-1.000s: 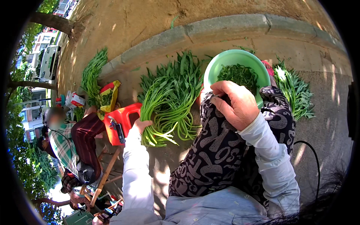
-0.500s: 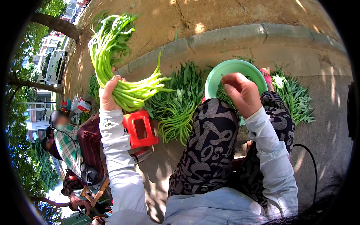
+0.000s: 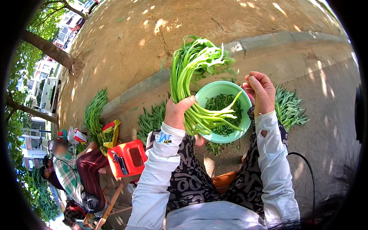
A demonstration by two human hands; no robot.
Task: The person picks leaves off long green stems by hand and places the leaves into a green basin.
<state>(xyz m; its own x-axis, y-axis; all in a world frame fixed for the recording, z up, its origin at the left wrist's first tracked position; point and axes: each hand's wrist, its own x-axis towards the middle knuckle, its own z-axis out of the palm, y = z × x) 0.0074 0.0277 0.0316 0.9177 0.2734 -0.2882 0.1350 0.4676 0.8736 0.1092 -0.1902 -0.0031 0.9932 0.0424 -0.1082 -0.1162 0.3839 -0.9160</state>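
Observation:
My left hand (image 3: 178, 112) grips a thick bunch of long green stemmed vegetables (image 3: 190, 80) and holds it up over a light green plastic bowl (image 3: 213, 91); the cut stem ends point right across the bowl. The bowl holds loose green leaves (image 3: 221, 103). My right hand (image 3: 261, 91) hovers at the bowl's right rim with fingers curled, and whether it pinches anything I cannot tell. Both arms wear pale grey sleeves over black patterned trousers.
Piles of greens lie on the ground: one (image 3: 290, 108) right of the bowl, one (image 3: 151, 119) left of it, a long bundle (image 3: 94, 110) by the kerb (image 3: 268, 39). A red scale (image 3: 127, 158) sits on a wooden stool. A seated person (image 3: 78, 169) is at lower left.
My left hand has lifted the bunch off the pile and carried it right, over the bowl. My right hand has left the bowl's inside for its right rim.

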